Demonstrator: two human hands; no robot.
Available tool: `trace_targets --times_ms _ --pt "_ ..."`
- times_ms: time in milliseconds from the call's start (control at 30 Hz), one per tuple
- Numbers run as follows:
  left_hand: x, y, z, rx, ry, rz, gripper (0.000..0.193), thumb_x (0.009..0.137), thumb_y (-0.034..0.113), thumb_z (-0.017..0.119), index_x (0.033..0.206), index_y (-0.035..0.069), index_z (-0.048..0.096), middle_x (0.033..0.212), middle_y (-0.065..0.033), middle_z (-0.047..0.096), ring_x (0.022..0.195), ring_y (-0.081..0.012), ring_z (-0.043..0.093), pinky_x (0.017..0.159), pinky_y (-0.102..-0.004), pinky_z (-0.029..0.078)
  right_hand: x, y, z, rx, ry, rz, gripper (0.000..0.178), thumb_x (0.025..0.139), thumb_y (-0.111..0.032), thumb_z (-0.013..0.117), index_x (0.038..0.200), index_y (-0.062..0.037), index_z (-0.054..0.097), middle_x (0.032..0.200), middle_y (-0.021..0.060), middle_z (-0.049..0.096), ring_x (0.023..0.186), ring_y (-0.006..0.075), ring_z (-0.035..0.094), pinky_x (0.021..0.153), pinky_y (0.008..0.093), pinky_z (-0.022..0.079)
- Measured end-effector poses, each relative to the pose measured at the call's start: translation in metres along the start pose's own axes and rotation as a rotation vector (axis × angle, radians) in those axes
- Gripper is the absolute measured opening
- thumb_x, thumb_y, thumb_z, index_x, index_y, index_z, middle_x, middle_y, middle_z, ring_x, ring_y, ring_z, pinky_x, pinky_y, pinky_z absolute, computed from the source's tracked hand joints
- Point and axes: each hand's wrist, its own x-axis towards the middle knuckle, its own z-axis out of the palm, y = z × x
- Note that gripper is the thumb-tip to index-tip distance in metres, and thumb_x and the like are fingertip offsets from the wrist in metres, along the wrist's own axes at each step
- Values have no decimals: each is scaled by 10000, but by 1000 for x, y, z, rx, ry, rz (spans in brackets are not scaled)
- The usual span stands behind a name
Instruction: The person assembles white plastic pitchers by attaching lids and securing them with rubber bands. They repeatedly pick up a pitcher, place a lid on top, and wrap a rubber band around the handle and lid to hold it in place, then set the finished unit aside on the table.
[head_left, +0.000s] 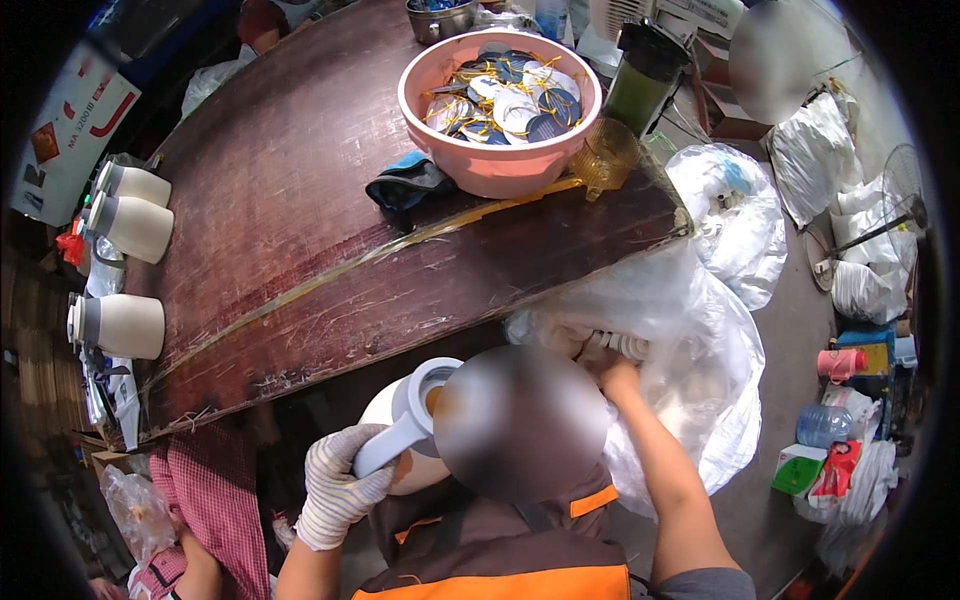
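Note:
My left hand (342, 480), in a striped white knit glove, is wrapped round the pale grey handle (397, 432) of a cream thermos jug (417, 472). The jug is tilted over my lap, and its grey ring-shaped top faces up. A round blurred patch hides its right side. My bare right hand (617, 376) reaches into a large clear plastic bag (700, 370) right of the jug. It is at a row of white ring-like parts (622, 345) in there. Its fingers are partly hidden, so their grip cannot be made out.
On the dark red table (290, 170) a pink basin (500, 165) holds several round tags with yellow strings. A blue-black cloth (408, 182) and an amber cup (606, 155) are beside it. Several cream jugs (130, 325) line the left edge. Another person's arm (200, 565) shows lower left.

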Motion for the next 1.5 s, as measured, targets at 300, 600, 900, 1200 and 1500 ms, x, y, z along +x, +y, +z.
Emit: trace_targets --times_ms 300,600,900,1200,1500 --pt "-9 -13 17 4 -68 2 294 732 93 732 1011 7 696 808 -72 687 764 -124 660 730 -272 523 -157 -151 -109 460 367 -950 419 798 -153 763 1166 -15 618 1103 159 630 978 301 588 825 384 480" --pt "-32 -33 6 89 -63 114 298 781 167 735 1048 41 698 809 -130 704 743 -207 705 722 -319 541 -158 -202 -74 492 206 -1289 175 793 -171 757 916 -94 660 894 76 666 835 284 625 778 375 458" --pt "-25 -43 3 -190 -23 -53 282 790 104 718 1052 6 681 862 -12 669 813 -69 593 766 -257 508 -64 -264 -73 -13 624 -1057 572 728 -346 791 1230 -190 563 1365 157 481 1244 381 479 954 482 428" --pt "-28 -53 -2 -192 18 -5 279 789 120 738 1042 15 688 869 -44 689 817 -95 629 772 -266 513 -141 -246 -93 278 69 -1387 690 678 -287 807 1250 -45 506 1332 252 460 1214 420 498 1023 474 404" --pt "-30 -44 3 15 -51 85 294 795 153 764 1054 33 694 868 -109 708 792 -160 690 742 -294 539 -174 -257 -97 184 -307 -1137 796 761 -454 762 1395 -85 454 1344 228 484 1163 435 524 998 459 416"
